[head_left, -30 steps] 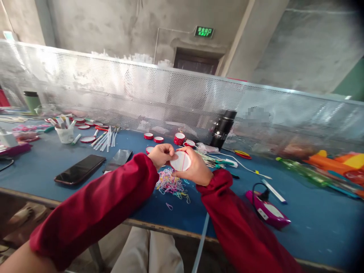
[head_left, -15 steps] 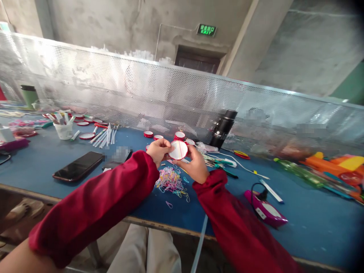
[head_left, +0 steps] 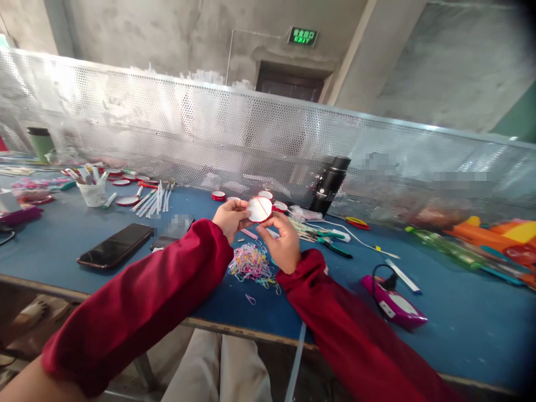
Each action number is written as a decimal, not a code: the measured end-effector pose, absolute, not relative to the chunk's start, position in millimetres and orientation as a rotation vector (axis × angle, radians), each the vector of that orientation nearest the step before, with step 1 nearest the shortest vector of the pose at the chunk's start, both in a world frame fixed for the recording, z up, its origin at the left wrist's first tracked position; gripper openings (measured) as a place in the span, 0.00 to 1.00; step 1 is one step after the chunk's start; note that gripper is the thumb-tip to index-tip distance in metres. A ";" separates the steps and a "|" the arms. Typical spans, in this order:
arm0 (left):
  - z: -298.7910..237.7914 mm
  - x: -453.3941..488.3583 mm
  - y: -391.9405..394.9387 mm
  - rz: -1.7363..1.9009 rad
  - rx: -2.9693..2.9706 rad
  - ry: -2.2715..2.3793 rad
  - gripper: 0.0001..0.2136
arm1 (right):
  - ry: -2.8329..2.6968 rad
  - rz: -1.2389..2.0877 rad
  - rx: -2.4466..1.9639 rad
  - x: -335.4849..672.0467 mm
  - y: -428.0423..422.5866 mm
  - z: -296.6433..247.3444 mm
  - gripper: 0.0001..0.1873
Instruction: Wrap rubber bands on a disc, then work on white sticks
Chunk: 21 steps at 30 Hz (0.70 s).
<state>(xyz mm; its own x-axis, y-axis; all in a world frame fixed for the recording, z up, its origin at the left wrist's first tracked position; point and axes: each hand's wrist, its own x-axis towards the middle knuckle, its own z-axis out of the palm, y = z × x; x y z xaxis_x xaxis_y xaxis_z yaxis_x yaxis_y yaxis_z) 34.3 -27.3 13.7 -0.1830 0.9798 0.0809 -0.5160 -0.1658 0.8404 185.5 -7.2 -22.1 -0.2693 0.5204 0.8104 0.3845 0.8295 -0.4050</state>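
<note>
Higher now, the red-rimmed disc (head_left: 259,209) sits pinched by its rim between my left hand (head_left: 229,216) and right hand (head_left: 285,243). It looks light, stiff, best held edgewise.

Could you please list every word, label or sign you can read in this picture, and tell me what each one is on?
"EXIT": on the green lit sign above the doorway; the characters over it are too small to read.
Black flask: a small white mark, too small to read.
Purple device: a white label, unreadable.
White disc held by left hand and right hand: no writing.
</note>
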 end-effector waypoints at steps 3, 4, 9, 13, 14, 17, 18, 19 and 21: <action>9.1 34.4 -23.9 1.657 0.805 0.831 0.12 | -1.854 0.134 -0.686 182.9 -6.4 -24.9 0.07; 7.5 34.1 -22.5 1.661 0.811 0.833 0.12 | -1.845 0.127 -0.698 182.4 -6.0 -25.6 0.06; 3.9 31.6 -17.8 1.711 0.857 0.862 0.13 | -1.794 0.254 -0.741 180.6 -3.6 -28.4 0.04; 3.2 29.1 -14.2 1.793 0.973 0.893 0.15 | -1.634 0.654 -0.716 178.6 -1.9 -31.0 0.10; 2.4 28.4 -12.9 1.814 1.017 0.900 0.15 | -1.588 0.732 -0.710 178.7 -1.3 -31.2 0.13; -1.3 27.4 -9.1 1.821 1.145 0.941 0.15 | -1.542 0.760 -0.715 182.2 1.5 -29.7 0.18; -2.7 27.7 -8.4 1.807 1.180 0.960 0.15 | -1.558 0.715 -0.729 184.3 2.7 -28.7 0.20; -3.9 28.4 -8.3 1.789 1.211 0.977 0.15 | -1.585 0.656 -0.747 186.7 3.8 -27.6 0.21; -5.8 30.8 -9.2 1.745 1.255 0.988 0.16 | -1.654 0.533 -0.784 191.2 5.8 -25.3 0.23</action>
